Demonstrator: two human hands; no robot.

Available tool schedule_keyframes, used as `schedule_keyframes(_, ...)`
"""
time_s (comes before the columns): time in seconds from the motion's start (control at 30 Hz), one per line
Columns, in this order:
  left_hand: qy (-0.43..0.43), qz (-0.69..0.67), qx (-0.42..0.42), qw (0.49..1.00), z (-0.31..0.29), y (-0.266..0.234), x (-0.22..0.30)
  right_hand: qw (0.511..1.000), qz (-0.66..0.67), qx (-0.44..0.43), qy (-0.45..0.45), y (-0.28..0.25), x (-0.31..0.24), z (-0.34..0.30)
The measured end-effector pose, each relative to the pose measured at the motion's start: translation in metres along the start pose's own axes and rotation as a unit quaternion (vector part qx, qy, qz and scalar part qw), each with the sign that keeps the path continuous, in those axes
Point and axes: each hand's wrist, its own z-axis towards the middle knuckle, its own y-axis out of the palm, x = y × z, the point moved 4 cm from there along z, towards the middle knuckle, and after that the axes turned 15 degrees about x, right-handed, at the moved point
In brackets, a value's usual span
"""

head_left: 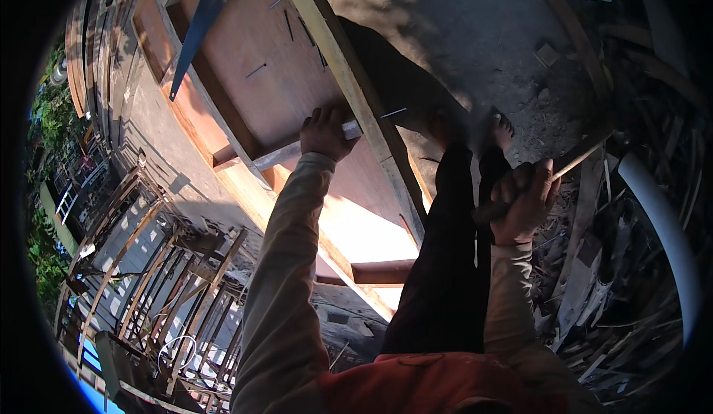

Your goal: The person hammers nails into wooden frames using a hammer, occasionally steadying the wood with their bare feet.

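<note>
My left hand [324, 133] is closed around a short wooden crosspiece [278, 155] inside a wooden frame backed with plywood [260, 50]. The end of the crosspiece meets the long side beam [355, 80]. Close to that joint, a nail [394, 112] sticks out from the beam's outer side. Out to the right, my right hand [523, 202] grips the wooden handle [583, 155] of what looks like a hammer; its head is hard to make out in the shade. Several loose nails [256, 70] lie on the plywood.
A handsaw [199, 35] lies across the frame at the upper left. Scrap wood [587, 288] and a pale curved pipe [665, 228] are on the right. Wooden racks [163, 280] stand lower left. My bare foot [501, 128] is on the ground beside the frame.
</note>
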Motion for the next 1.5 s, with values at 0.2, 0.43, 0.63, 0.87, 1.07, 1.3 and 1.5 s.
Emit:
schedule_keyframes(0.2, 0.0, 0.007, -0.035, 0.999, -0.001, 0.004, -0.001, 0.901, -0.216, -0.172, 0.336, 0.01, 0.075, -0.043)
schedule_keyframes(0.43, 0.028, 0.01, -0.013, 0.999, 0.003, 0.002, -0.007, 0.999, -0.042, 0.005, -0.009, 0.005, -0.013, 0.019)
schedule_keyframes(0.63, 0.027, 0.01, -0.023, 0.999, 0.001, 0.006, -0.006, 0.93, -0.265, -0.104, 0.234, 0.003, 0.038, -0.032)
schedule_keyframes(0.87, 0.019, 0.008, -0.058, 0.998, 0.001, 0.008, -0.011, 0.996, 0.082, -0.021, -0.026, 0.015, -0.062, 0.045)
schedule_keyframes(1.07, 0.025, 0.025, -0.028, 0.999, -0.005, 0.009, 0.0, 0.932, -0.242, -0.14, 0.229, -0.008, 0.024, -0.034)
schedule_keyframes(1.3, -0.006, 0.003, -0.061, 0.998, 0.002, 0.001, -0.008, 0.994, 0.072, -0.055, 0.054, 0.006, -0.038, 0.047)
schedule_keyframes(1.5, 0.025, 0.062, -0.043, 0.997, -0.006, 0.015, -0.008, 0.869, -0.283, -0.195, 0.356, -0.01, 0.071, -0.04)
